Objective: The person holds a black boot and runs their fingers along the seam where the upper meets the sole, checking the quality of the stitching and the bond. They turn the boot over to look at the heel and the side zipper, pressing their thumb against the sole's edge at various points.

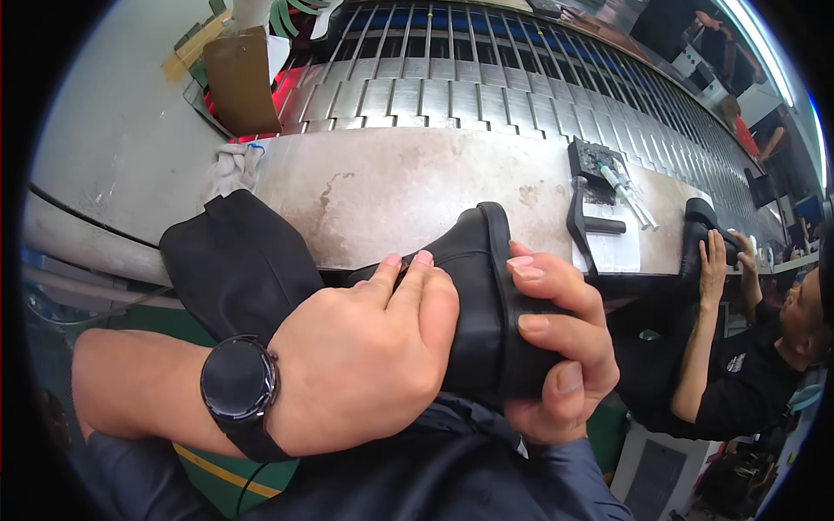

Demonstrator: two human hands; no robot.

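Observation:
A black boot point(469, 313) lies sideways across my lap at the table's near edge. Its wide shaft point(248, 260), with a pull tab at the top, extends to the left; the ridged sole edge faces right. My left hand point(373, 347), wearing a dark round watch point(239, 378) on its wrist, presses bent fingertips onto the boot's upper near the ankle. That hand's thumb is hidden. My right hand point(565, 347) grips the boot from the sole side, its fingers curled over the edge.
Beyond the pale worktable point(391, 174) runs a metal roller conveyor point(452, 95). A black T-shaped tool point(591, 226), white pens point(630, 195) and a dark block point(591, 156) lie at right. White gloves point(234, 165) lie left. A co-worker point(738, 373) handles another boot point(695, 234) at right.

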